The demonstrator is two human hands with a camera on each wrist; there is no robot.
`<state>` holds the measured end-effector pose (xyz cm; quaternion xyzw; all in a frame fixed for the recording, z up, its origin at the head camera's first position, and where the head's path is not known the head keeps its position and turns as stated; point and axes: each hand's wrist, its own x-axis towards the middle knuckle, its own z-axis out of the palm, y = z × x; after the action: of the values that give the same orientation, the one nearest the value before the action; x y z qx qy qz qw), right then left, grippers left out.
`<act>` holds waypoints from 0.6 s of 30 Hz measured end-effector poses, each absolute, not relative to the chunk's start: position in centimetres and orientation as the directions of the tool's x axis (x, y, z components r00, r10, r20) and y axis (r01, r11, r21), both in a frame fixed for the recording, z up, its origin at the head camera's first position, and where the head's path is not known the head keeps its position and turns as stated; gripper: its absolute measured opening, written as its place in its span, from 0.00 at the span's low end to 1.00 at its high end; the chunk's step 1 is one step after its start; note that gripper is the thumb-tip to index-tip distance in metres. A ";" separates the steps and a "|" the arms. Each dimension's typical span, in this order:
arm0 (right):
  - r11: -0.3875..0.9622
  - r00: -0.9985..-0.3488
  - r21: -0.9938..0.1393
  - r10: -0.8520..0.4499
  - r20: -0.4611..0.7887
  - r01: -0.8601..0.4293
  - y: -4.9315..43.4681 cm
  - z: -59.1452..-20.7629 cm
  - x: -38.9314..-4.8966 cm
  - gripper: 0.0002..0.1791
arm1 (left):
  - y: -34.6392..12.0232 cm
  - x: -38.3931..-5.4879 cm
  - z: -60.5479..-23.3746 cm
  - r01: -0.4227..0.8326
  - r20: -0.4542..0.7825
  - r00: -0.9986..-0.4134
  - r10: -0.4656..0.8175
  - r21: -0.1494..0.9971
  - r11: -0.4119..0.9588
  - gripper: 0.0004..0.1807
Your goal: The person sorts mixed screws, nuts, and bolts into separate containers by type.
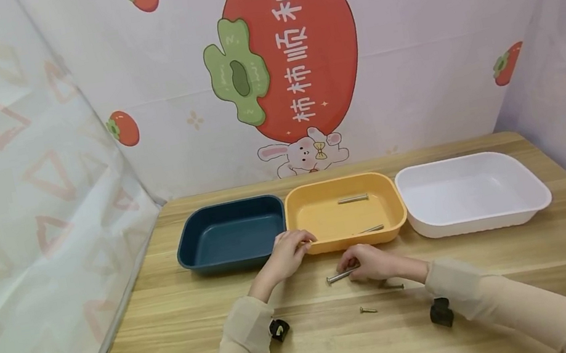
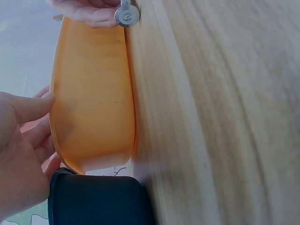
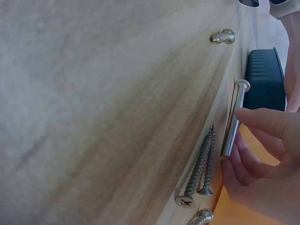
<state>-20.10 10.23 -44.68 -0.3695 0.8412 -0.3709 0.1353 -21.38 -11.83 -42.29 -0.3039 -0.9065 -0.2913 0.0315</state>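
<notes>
My left hand (image 1: pixel 287 254) is at the front left corner of the yellow tray (image 1: pixel 350 242). In the left wrist view its thumb lies on the tray's rim (image 2: pixel 53 117) and its fingers curl over the inner side. My right hand (image 1: pixel 367 262) pinches a silver bolt (image 1: pixel 340 276) between thumb and fingers, just in front of the yellow tray. The bolt's round head (image 2: pixel 127 16) points left. Two long metal pieces, one bolt (image 1: pixel 352 198) at the back and another (image 1: pixel 372 229) near the front wall, lie inside the tray.
A dark blue tray (image 1: pixel 236 265) adjoins the yellow one on the left, a white tray (image 1: pixel 482 224) on the right. On the wooden table lie a short screw (image 1: pixel 368 310) and, by the right hand, long screws (image 3: pixel 197 171). A patterned cloth stands behind.
</notes>
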 end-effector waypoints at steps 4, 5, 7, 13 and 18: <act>0.449 -0.680 -0.713 -0.731 0.053 -0.539 10.2 -45.0 -20.1 0.10 | -11.9 -21.5 -42.4 0.570 0.242 -0.814 0.528 0.505 0.648 0.06; 0.445 -0.673 -0.706 -0.738 0.060 -0.551 10.2 -45.0 -20.1 0.10 | -11.9 -21.5 -42.4 0.571 0.243 -0.814 0.527 0.504 0.648 0.06; 0.443 -0.667 -0.703 -0.742 0.060 -0.557 10.2 -45.2 -20.1 0.10 | -11.9 -21.5 -42.5 0.571 0.247 -0.814 0.526 0.506 0.646 0.06; 0.434 -0.654 -0.699 -0.754 0.063 -0.568 10.3 -45.3 -20.2 0.09 | -11.9 -21.5 -42.7 0.573 0.250 -0.812 0.528 0.511 0.640 0.06; 0.433 -0.648 -0.699 -0.759 0.057 -0.569 10.3 -45.3 -20.1 0.09 | -11.9 -21.5 -42.7 0.568 0.242 -0.816 0.524 0.505 0.650 0.06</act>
<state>-20.09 10.31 -45.26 -0.3972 0.8358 -0.3543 0.1344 -21.55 -11.88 -42.68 -0.3008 -0.9076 -0.2904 0.0373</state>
